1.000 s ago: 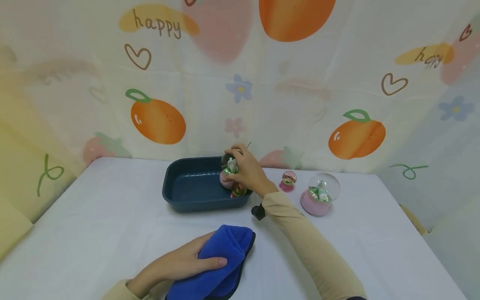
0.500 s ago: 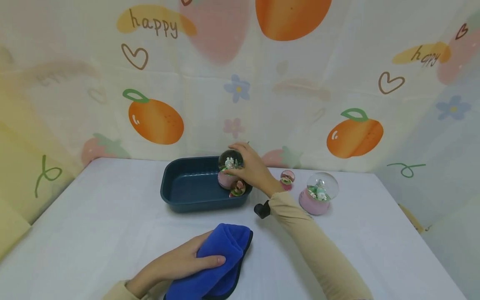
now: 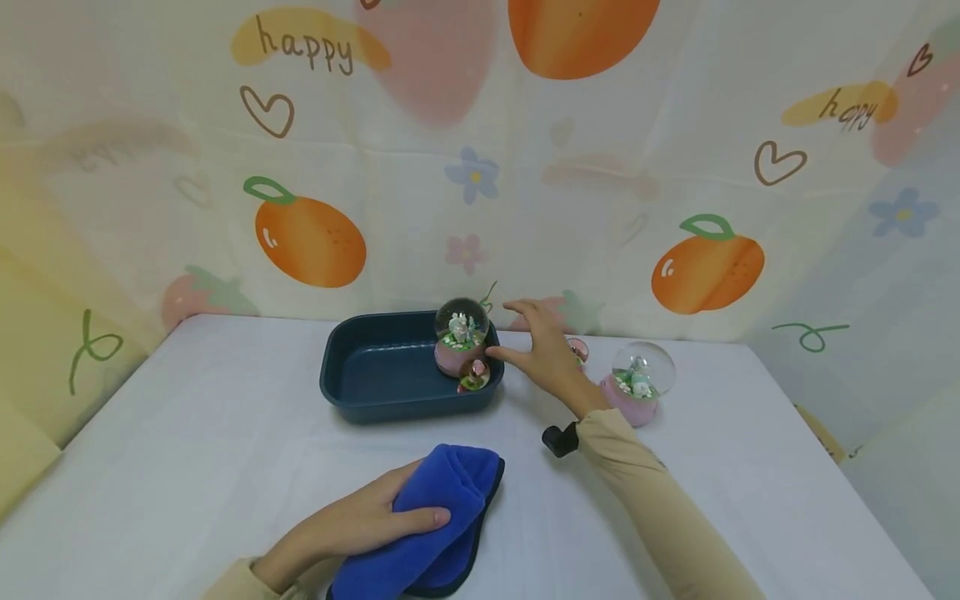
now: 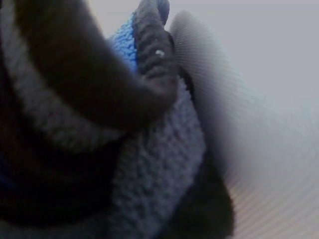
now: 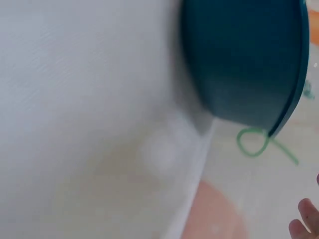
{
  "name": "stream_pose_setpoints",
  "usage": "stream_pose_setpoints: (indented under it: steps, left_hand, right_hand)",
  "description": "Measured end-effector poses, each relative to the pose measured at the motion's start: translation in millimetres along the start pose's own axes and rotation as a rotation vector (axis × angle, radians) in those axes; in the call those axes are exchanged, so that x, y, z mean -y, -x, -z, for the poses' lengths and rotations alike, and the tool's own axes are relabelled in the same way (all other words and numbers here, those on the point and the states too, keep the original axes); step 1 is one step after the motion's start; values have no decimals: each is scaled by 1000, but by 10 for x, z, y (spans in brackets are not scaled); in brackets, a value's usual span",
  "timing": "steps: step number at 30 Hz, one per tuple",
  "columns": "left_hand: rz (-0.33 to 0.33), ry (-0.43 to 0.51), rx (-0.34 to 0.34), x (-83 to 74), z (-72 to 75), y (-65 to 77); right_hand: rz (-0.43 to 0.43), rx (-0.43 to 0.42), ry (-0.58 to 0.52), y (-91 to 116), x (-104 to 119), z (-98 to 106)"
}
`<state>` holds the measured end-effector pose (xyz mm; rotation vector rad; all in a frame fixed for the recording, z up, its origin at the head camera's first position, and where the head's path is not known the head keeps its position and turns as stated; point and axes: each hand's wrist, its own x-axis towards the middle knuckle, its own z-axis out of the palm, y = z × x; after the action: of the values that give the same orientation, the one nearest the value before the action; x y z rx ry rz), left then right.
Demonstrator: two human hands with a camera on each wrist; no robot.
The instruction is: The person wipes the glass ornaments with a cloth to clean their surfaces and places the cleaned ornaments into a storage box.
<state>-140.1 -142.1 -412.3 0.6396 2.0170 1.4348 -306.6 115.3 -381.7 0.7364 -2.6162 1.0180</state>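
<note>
My left hand (image 3: 375,517) grips a folded blue cloth (image 3: 442,517) with a black edge, low in the head view; the left wrist view shows its fabric close up. My right hand (image 3: 551,354), thumb and fingers spread apart, is just right of the dark teal tray (image 3: 360,408) and holds nothing. Inside the tray's right end stands a large snow globe (image 3: 461,325) with a pink base, and a small snow globe (image 3: 475,377) sits in front of it. In the right wrist view the tray's side (image 5: 244,64) and a few fingertips (image 5: 306,214) show.
Another large snow globe (image 3: 641,383) on a pink base stands at the right of the white table (image 3: 187,467). Behind my right hand a small pink globe (image 3: 577,348) is partly hidden. A fruit-printed curtain (image 3: 420,208) closes off the back.
My right hand has let go of the large snow globe in the tray and drawn back to the right. The left hand keeps its hold on the cloth.
</note>
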Motion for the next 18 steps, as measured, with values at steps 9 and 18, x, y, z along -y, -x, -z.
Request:
stream_pose_setpoints:
  steps: [9, 18]
  left_hand:
    - [1, 5, -1, -8, -1, 0]
    - [8, -17, -9, 2, -17, -10]
  right_hand:
    - [-56, -93, 16, 204, -296, 90]
    - [-174, -126, -55, 345, -472, 106]
